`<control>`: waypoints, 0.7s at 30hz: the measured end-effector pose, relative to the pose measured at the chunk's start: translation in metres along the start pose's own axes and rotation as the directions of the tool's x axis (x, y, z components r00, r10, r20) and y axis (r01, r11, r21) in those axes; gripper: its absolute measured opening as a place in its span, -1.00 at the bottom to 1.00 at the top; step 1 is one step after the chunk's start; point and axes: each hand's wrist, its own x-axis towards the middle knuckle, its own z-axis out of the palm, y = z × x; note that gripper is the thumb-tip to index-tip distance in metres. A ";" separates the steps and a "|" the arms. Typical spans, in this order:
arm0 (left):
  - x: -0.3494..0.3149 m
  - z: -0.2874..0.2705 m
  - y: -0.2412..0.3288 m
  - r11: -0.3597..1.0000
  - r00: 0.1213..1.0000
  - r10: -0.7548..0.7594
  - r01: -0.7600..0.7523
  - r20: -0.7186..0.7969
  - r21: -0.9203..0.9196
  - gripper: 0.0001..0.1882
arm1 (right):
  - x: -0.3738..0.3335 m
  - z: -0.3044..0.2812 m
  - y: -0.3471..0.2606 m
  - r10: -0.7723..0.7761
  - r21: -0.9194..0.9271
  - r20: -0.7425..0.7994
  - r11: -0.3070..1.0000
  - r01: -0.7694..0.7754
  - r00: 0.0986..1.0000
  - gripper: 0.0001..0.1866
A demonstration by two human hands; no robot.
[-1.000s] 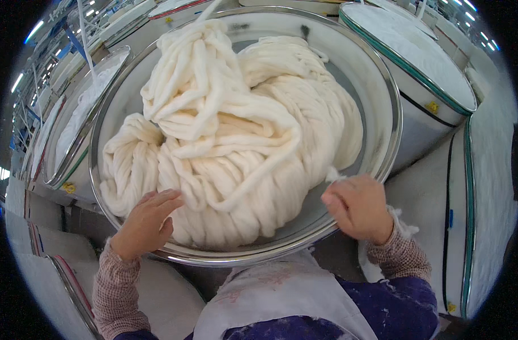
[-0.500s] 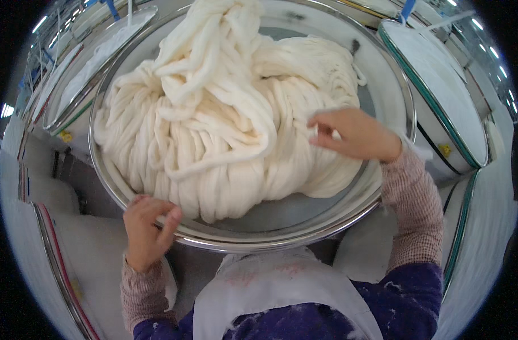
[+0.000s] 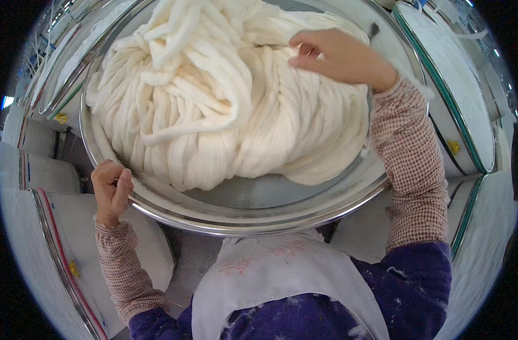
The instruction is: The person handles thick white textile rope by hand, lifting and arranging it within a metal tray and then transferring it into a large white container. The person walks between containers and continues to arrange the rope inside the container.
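A big round can (image 3: 304,225) with a shiny metal rim stands in front of me. Thick, loose coils of cream-white fibre sliver (image 3: 213,153) are heaped inside it, piled highest at the far left. At the can's near-left edge my left hand (image 3: 110,190) is closed, its fingers curled over the rim. Above the right part of the heap hovers my right hand (image 3: 341,59), palm down. Its fingers are bent and apart from the thumb, with a gap showing between them and no sliver visibly gripped.
More cans surround this one: a white-filled can with a green band (image 3: 448,85) at the right, another can (image 3: 83,73) at the far left, and a red-edged one (image 3: 55,226) at the near left. Grey floor (image 3: 194,258) shows below the rim.
My left hand has shifted left and slightly up along the rim, its fingers curling more. My right hand has moved up and a little left over the sliver. The whole view has shifted slightly.
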 end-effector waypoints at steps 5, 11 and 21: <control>-0.004 -0.007 -0.015 0.999 0.999 -0.034 0.034 0.007 0.025 -0.56 | -0.034 -0.022 0.061 0.163 -0.038 -0.226 0.984 -0.176 0.960 -0.46; -0.004 -0.014 -0.021 0.967 0.966 -0.245 0.250 0.086 -0.056 -0.42 | -0.100 -0.018 0.143 0.677 0.086 -0.030 0.735 -0.673 0.735 -0.48; 0.039 -0.012 -0.014 0.766 0.750 -0.638 0.594 0.177 0.245 -0.21 | -0.108 -0.004 0.156 0.634 -0.083 -0.059 0.766 -0.637 0.771 -0.57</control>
